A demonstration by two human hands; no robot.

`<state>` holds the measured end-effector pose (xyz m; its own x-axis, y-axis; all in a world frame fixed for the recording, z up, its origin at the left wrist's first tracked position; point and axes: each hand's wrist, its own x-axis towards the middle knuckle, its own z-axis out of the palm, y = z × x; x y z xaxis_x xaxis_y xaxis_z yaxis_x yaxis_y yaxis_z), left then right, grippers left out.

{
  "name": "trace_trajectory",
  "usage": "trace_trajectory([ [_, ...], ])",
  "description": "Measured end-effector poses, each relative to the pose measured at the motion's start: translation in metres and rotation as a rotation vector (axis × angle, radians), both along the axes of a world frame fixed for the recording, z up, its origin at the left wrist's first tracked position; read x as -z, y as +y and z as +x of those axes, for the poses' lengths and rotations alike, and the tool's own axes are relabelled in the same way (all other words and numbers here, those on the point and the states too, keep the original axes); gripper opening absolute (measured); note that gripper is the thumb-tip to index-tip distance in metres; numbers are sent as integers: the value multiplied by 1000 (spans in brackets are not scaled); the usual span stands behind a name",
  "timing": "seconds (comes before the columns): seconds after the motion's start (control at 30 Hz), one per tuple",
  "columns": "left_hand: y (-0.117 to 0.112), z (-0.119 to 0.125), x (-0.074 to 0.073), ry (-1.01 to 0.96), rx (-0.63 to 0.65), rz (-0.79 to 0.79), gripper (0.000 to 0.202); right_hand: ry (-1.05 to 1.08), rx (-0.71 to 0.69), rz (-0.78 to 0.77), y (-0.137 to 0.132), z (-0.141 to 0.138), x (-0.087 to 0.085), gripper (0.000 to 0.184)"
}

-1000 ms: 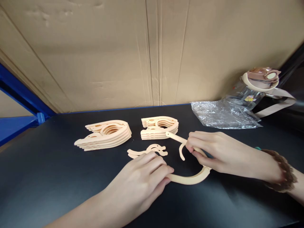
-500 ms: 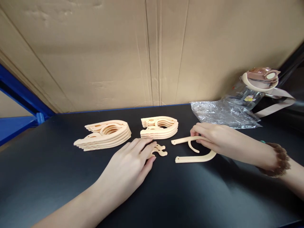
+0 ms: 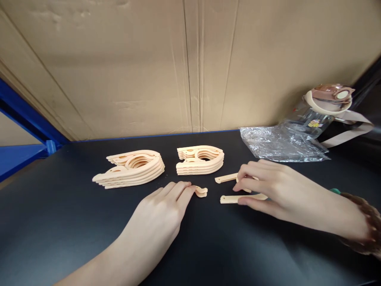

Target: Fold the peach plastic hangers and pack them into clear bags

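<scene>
Small cream curved hook pieces (image 3: 201, 192) lie partly under the fingertips of my left hand (image 3: 163, 208), which is closed on them; most of their shape is hidden. My right hand (image 3: 276, 190) bends over a cream U-shaped folding hanger piece (image 3: 230, 199) flat on the table. Its thumb is on the near arm and its fingers are over the far arm, curled round the piece. The curved end of the U is covered by the hand. Behind my hands lie a left stack of similar cream hanger pieces (image 3: 139, 178) and a smaller right stack (image 3: 205, 170).
The black tabletop (image 3: 74, 230) ends at a cardboard wall (image 3: 133, 79). A crinkled clear plastic bag (image 3: 276, 145) lies at the back right, beside a clear bottle (image 3: 309, 119) with a brown lid and a strap. A blue metal frame (image 3: 29, 115) stands at the left.
My right hand has shifted nearer and turned, its thumb now on the near arm of the hanger piece. My left fingers now cover more of the hook pieces. The stacks stay put.
</scene>
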<state>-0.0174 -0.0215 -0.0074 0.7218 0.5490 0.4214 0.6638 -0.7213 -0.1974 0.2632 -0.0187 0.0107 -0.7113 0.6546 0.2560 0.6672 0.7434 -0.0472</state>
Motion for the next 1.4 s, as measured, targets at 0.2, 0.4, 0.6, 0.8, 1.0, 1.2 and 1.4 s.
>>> trace_trajectory([
  [0.2, -1, 1, -7, 39, 28, 82, 46, -39, -37, -97, -1, -8, 9, 18],
  [0.4, -10, 10, -14, 13, 18, 68, 32, 70, -9, -180, -7, -18, 0, 16],
  [0.6, -16, 13, -4, 42, 99, -28, 27, 51, -56, -149, -14, -24, 4, 17],
  [0.8, -11, 9, 9, -127, 150, -333, 19, 8, -107, -117, -19, -26, 8, 19],
  [1.0, -13, 9, 4, -159, 156, -475, 20, -35, -131, -118, -21, -26, 7, 22],
  [1.2, -11, 9, -2, -163, 214, -608, 21, -18, -147, -99, -22, -28, 10, 21],
  [1.4, -8, 7, -6, -164, 220, -720, 19, 8, -144, -105, -23, -27, 10, 21],
])
